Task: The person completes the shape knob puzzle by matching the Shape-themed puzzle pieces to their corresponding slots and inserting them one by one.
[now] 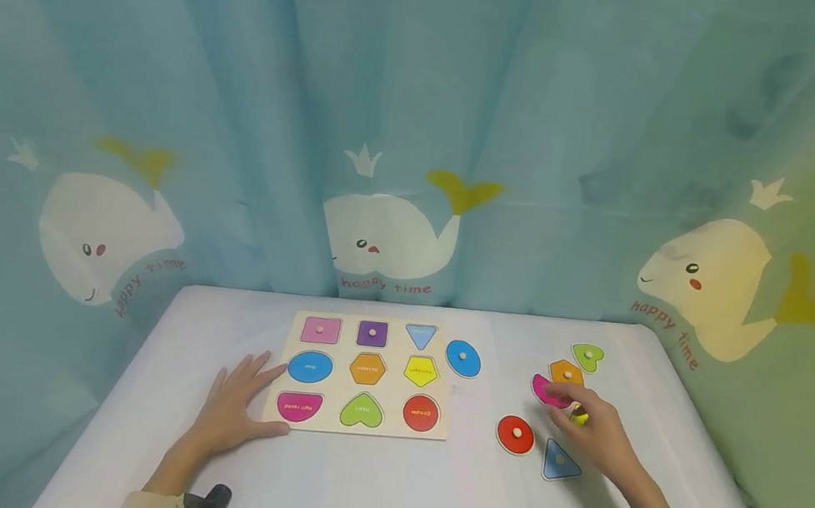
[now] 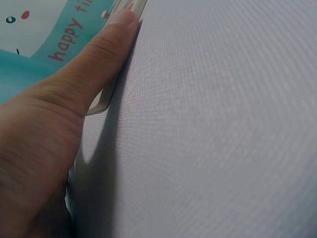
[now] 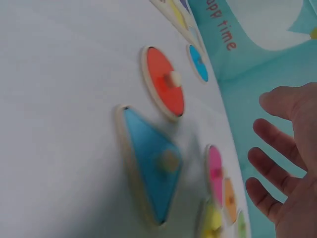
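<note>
The right hand [image 1: 594,430], the nearer one, is hovering, fingers [image 3: 272,168] parted and empty, while the pink half-round [image 1: 542,388] is lying on the bench [image 1: 380,494] toward its ten o'clock, long axis running roughly ten to four.

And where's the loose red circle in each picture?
Head: the loose red circle is right of the board, low and right of the picture's middle.
Left wrist: not in it.
Right wrist: just above the middle, above the blue triangle.
Shared landmark: the curtain with red writing, partly seen in all three.
</note>
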A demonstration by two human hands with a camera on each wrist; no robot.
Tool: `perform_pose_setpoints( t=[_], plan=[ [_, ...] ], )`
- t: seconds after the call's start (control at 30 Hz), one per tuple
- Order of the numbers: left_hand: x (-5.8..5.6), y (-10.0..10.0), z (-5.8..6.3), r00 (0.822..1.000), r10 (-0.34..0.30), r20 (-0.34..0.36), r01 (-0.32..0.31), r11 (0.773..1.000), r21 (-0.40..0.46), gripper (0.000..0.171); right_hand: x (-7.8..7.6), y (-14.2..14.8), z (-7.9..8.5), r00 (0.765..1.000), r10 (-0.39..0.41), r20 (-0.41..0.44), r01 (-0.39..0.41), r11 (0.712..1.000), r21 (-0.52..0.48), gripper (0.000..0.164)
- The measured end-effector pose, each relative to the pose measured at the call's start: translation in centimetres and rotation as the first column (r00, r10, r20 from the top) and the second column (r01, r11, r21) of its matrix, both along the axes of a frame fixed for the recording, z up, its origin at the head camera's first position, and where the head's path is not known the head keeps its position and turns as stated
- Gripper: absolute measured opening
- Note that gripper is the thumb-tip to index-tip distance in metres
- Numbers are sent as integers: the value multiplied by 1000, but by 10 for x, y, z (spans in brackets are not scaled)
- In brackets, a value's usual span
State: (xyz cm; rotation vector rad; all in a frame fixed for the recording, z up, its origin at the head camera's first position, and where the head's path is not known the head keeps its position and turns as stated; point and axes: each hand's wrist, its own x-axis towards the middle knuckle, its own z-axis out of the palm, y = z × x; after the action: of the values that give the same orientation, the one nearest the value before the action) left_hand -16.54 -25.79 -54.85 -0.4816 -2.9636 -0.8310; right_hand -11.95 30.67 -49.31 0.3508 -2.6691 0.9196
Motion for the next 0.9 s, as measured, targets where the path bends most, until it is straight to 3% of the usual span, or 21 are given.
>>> perform_pose_setpoints(
  t=[0.2,0.43,0.7,0.9],
  plan=[
    [-3,-2,6,1000,-17,-10,17,1000,6,98,24,9,-16,995,-82,55,82,997,1,30],
    [-2,-1,4,1000,-4,16,3,1000,6,98,49,17,-32,981,-115,153,113,993,25,34],
    [3,-2,4,999,11,36,-11,1000,2,99,51,16,-40,987,-100,126,92,993,71,31],
    [3,-1,5,999,18,34,-18,1000,0,99,48,24,-43,990,-40,133,38,999,22,29]
  ],
)
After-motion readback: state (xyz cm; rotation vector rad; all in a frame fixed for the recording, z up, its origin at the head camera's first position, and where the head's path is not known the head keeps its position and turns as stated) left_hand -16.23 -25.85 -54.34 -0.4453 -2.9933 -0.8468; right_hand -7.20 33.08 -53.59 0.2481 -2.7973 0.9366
